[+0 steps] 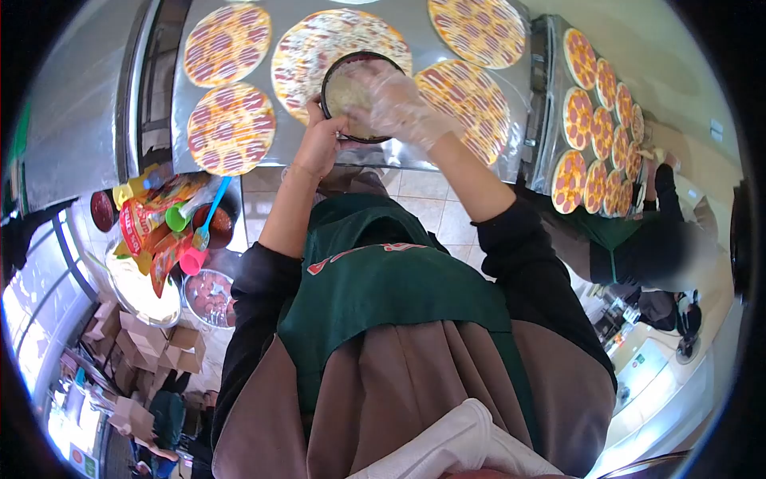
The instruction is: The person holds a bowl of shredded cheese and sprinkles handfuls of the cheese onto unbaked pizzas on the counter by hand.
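Note:
My left hand (319, 142) grips the near rim of a round black container (343, 88) filled with pale shredded cheese. I hold it just above a large pepperoni pizza (307, 44) on the steel counter (399, 20). My right hand (399, 104), in a clear plastic glove, reaches into the container with its fingers curled over the cheese. Other pepperoni pizzas lie around: one at the far left (227, 44), one at the near left (231, 128), one to the right (472, 100) and one at the far right (479, 28).
A rack (602, 120) with several small pepperoni pizzas stands to the right, where another person (638, 239) in a green apron works. At the left are a bowl of pepperoni slices (209, 297), sauce packets (148, 219), coloured scoops (199, 231) and cardboard boxes (152, 343).

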The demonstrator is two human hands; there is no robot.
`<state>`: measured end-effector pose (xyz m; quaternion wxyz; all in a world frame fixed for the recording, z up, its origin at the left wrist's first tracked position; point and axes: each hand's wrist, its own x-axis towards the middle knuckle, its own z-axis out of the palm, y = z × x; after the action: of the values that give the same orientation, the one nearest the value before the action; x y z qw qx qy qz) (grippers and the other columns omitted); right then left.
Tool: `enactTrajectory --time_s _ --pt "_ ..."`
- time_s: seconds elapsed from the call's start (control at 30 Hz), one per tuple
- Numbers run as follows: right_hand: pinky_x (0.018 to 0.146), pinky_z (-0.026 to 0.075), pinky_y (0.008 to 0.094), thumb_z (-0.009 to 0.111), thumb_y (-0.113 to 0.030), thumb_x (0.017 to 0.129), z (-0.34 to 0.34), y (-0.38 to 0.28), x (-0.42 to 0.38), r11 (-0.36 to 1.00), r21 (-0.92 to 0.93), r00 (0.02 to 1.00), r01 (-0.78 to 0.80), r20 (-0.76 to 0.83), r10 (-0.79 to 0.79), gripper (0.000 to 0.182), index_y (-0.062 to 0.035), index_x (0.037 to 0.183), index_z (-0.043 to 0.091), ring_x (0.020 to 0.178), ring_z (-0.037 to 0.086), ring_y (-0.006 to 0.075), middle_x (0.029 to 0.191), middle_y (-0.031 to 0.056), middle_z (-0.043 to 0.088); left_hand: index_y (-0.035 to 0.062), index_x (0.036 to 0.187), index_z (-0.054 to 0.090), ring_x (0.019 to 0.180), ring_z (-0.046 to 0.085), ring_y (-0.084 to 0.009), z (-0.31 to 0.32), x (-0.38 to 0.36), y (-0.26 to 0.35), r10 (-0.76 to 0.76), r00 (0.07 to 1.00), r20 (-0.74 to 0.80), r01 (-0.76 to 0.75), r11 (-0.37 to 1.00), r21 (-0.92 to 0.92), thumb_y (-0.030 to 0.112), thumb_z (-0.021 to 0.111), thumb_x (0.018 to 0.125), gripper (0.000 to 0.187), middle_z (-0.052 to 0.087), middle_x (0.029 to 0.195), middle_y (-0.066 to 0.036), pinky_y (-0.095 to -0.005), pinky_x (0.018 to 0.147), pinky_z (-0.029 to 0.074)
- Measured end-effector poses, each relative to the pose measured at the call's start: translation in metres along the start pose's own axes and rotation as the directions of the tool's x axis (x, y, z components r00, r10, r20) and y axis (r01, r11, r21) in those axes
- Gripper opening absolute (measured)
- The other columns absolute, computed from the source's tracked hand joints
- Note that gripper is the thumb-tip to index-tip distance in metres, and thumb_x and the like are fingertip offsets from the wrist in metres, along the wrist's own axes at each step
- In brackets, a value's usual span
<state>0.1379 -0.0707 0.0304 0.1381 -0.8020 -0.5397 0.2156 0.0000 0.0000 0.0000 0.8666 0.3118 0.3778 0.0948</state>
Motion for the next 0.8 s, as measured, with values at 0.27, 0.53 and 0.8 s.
enactTrajectory --time_s 0.27,0.53,0.8 --pt "0.091 0.043 0.0384 0.063 -0.018 0.073 -0.026 0.080 -0.069 0.993 -0.080 0.996 0.087 0.015 -0.086 0.037 -0.0125 0.109 0.060 0.110 0.052 0.0291 0.120 0.0111 0.053 0.0109 0.123 0.019 0.089 0.057 -0.0279 0.072 0.031 -0.052 -0.104 0.986 0.131 0.094 0.992 0.080 -0.003 0.048 0.067 0.065 0.046 0.108 -0.016 -0.0442 0.064 0.056" --pt "0.085 0.046 0.0381 0.061 -0.012 0.075 -0.030 0.136 -0.100 0.993 0.011 0.993 -0.116 0.005 0.116 0.029 -0.0089 0.103 0.061 0.101 0.056 0.0318 0.110 0.0150 0.057 0.0109 0.124 0.019 0.091 0.055 -0.0293 0.123 0.053 -0.096 -0.094 0.992 0.085 0.085 0.990 0.108 -0.006 0.046 0.066 0.066 0.041 0.114 -0.017 -0.0438 0.066 0.056" --pt "0.075 0.049 0.0301 0.068 -0.010 0.070 -0.026 0.191 -0.127 0.856 0.486 0.902 -0.176 -0.269 0.338 0.027 -0.0074 0.097 0.066 0.083 0.061 0.0219 0.092 0.0105 0.064 0.0115 0.124 0.019 0.090 0.054 -0.0262 0.140 0.073 -0.129 -0.103 0.990 0.095 0.091 0.988 0.128 -0.006 0.047 0.066 0.067 0.040 0.113 -0.015 -0.0426 0.067 0.055"
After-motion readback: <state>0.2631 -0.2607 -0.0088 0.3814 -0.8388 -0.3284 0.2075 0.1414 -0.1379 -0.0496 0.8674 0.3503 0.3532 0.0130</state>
